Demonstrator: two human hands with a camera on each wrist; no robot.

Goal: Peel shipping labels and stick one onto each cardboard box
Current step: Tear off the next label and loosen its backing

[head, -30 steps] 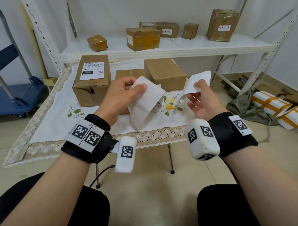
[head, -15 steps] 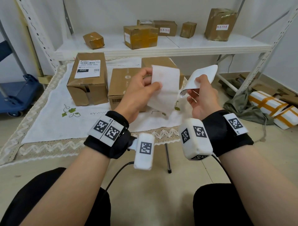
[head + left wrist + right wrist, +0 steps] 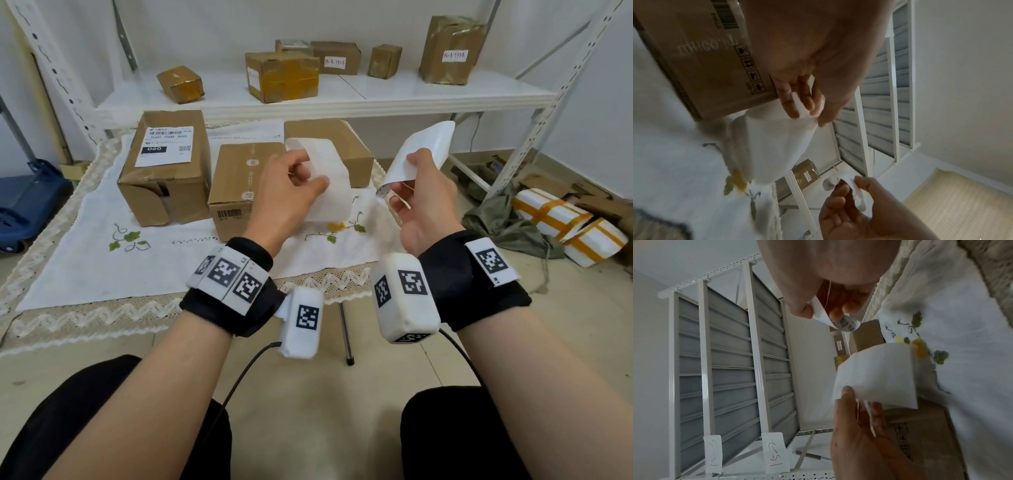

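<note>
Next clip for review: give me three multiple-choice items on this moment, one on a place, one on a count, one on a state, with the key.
1. Where does the box with the printed shipping label stand?
A. on the shelf
B. on the table's left side
C. on the floor

2. How many cardboard boxes stand on the table?
A. one
B. three
C. five

3. What is the right hand doing?
A. pinching a curled white sheet
B. lying flat on a box
C. hanging idle

Key: 1 B, it stands left of the middle box; 2 B, three brown boxes sit on the cloth; 3 A, thumb and fingers grip the sheet while the left hand holds another sheet.
</note>
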